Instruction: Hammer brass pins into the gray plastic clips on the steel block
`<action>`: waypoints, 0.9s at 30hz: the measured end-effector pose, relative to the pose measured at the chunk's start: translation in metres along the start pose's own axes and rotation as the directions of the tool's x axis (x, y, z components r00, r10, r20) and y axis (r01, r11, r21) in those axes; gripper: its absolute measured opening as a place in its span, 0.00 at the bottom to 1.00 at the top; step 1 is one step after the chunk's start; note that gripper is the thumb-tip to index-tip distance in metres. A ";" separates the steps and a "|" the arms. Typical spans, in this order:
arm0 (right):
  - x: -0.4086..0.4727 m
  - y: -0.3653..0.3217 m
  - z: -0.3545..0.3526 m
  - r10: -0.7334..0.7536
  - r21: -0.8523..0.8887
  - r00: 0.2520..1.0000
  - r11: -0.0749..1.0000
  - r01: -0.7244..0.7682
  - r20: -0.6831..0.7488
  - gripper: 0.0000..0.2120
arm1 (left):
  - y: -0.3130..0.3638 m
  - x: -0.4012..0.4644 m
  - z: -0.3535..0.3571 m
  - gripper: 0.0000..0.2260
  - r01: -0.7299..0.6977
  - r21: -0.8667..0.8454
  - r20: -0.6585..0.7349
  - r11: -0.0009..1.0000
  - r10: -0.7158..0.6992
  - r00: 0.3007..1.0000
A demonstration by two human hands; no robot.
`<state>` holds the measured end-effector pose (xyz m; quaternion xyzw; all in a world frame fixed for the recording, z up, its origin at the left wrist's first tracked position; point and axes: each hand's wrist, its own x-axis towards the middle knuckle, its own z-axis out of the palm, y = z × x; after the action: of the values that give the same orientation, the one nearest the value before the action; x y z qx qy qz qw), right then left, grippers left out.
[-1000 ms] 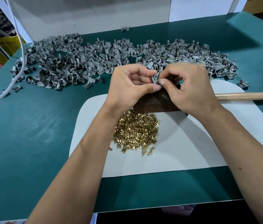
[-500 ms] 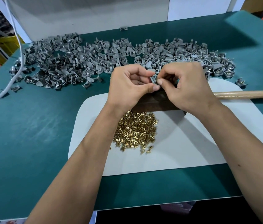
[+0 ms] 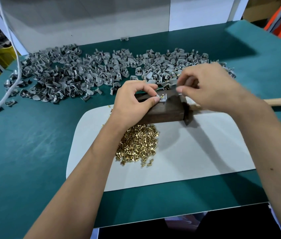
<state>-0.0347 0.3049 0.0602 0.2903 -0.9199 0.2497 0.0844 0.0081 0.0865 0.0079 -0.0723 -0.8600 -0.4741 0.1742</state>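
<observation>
Left hand pinches a gray clip with brass pin on the steel block, frame centre; right hand hovers, fingers curled, empty.

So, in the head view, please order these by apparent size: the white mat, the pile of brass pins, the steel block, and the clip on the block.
1. white mat
2. pile of brass pins and steel block: look similar; the left hand hides part of the block, so unranked
3. clip
</observation>
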 end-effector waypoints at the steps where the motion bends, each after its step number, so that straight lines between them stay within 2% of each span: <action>1: -0.002 0.008 -0.006 0.052 -0.032 0.998 0.998 -0.051 0.047 0.02 | 0.000 0.000 0.000 0.04 0.006 0.004 -0.002 1.000 -0.006 1.000; 4: -0.010 0.026 -0.018 0.172 -0.141 0.948 0.980 -0.139 0.267 0.06 | 0.000 0.001 -0.001 0.05 0.035 -0.018 0.009 0.999 -0.035 0.999; 6: -0.015 0.029 -0.017 0.180 -0.154 0.924 0.979 -0.135 0.338 0.08 | 0.001 0.001 -0.001 0.06 0.044 -0.025 0.023 0.999 -0.043 0.999; 11: -0.018 0.034 0.000 0.161 -0.126 0.950 0.983 -0.131 0.268 0.09 | 0.004 0.000 0.001 0.03 0.044 -0.026 0.038 0.999 -0.043 0.998; 18: -0.017 0.036 -0.004 0.161 -0.232 0.924 0.969 -0.081 0.348 0.03 | 0.005 0.000 -0.001 0.04 0.048 0.001 0.028 0.999 -0.048 0.998; 21: -0.014 0.032 -0.016 0.188 -0.200 0.947 0.970 -0.138 0.259 0.07 | 0.005 0.000 0.000 0.03 0.045 -0.005 0.027 0.999 -0.045 0.999; 24: -0.011 0.016 -0.024 0.198 -0.070 0.980 0.978 -0.197 0.009 0.14 | 0.005 0.000 0.000 0.04 0.065 -0.029 0.024 0.997 -0.064 0.998; 26: -0.010 -0.004 -0.022 0.149 -0.009 0.982 0.988 -0.151 -0.112 0.14 | 0.005 0.000 0.001 0.05 0.081 -0.040 0.023 0.996 -0.080 0.997; 27: -0.009 -0.014 -0.018 0.122 -0.010 0.986 0.992 -0.124 -0.118 0.13 | 0.006 0.000 0.001 0.05 0.088 -0.041 0.022 0.995 -0.087 0.996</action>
<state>-0.0190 0.3081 0.0787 0.2172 -0.9316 0.2631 0.1251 0.0094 0.0903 0.0119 -0.0429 -0.8539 -0.4986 0.1432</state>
